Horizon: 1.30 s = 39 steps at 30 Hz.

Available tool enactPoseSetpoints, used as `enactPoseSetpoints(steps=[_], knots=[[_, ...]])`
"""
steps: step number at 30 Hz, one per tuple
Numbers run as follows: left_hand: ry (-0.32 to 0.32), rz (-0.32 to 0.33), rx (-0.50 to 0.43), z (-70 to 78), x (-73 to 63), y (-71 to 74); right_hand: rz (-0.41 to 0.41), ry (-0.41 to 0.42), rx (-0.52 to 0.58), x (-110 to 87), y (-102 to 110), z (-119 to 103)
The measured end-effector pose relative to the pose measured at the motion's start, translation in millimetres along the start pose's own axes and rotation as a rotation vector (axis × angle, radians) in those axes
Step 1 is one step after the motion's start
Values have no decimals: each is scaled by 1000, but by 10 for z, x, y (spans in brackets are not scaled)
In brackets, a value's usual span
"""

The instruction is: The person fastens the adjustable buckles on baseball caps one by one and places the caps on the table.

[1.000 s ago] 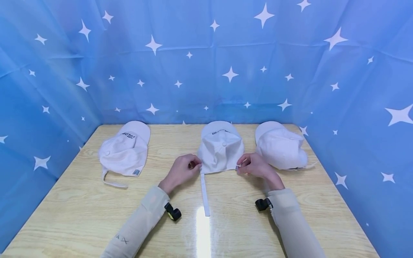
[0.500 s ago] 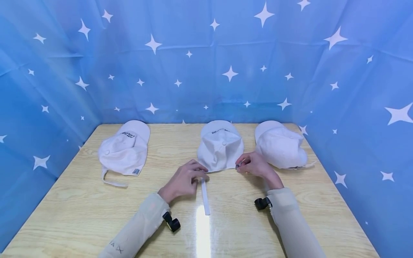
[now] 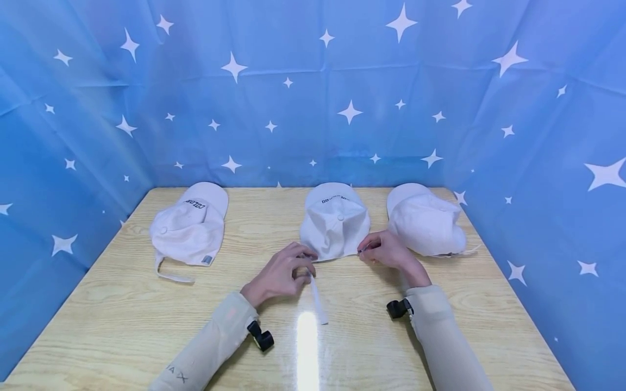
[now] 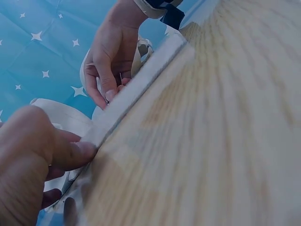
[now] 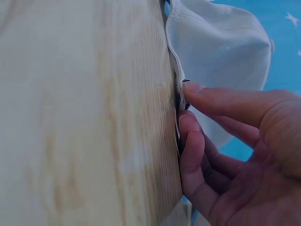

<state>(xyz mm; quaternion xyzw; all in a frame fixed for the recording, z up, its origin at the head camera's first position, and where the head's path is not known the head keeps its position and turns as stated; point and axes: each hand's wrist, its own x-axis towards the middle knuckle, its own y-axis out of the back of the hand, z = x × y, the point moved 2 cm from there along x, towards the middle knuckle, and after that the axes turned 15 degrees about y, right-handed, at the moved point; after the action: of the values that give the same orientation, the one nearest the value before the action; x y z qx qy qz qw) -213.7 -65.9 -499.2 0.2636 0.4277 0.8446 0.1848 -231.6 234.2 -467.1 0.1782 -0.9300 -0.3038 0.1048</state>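
Observation:
A white baseball cap [image 3: 332, 228] lies in the middle of the table with its brim to the back and dark lettering at the brim. From its left rear corner hangs a long white strap [image 3: 317, 298]. The left hand [image 3: 283, 271] pinches this strap between thumb and fingers close to the cap; the left wrist view shows the strap [image 4: 141, 84] stretching out past the thumb. At the cap's right rear corner the right hand [image 3: 386, 251] pinches the edge, where a small dark buckle-like piece [image 5: 186, 94] shows by the thumb tip.
A second white cap [image 3: 188, 233] with a loose strap lies on the left. Another white cap [image 3: 425, 225] sits close beside the right hand. Blue star-patterned cloth [image 3: 313, 108] stands behind the wooden table [image 3: 122, 326] and along its sides.
The left hand has come from the cap's left edge down to the strap and now pinches it. The strap's free end has swung slightly right. The right hand stays at its corner.

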Motion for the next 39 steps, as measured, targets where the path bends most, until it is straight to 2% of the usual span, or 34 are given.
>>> enactPoseSetpoints(steps=[5,11,18,21,30,39], knots=[[67,-21,-46,-6,20,-25,-13,14,-28,2,12,-4],[142,4,-136,17,67,-31,-30,47,-51,10,12,-5],[218,69,-114,47,130,-53,-93,149,-202,27,4,-9],[242,102,-112,58,166,-71,-114,171,-205,33,-7,-20],[232,185,-132,92,273,-109,-135,200,-239,48,-63,-61],[252,159,-178,142,415,-174,-107,182,-247,57,-70,-75]])
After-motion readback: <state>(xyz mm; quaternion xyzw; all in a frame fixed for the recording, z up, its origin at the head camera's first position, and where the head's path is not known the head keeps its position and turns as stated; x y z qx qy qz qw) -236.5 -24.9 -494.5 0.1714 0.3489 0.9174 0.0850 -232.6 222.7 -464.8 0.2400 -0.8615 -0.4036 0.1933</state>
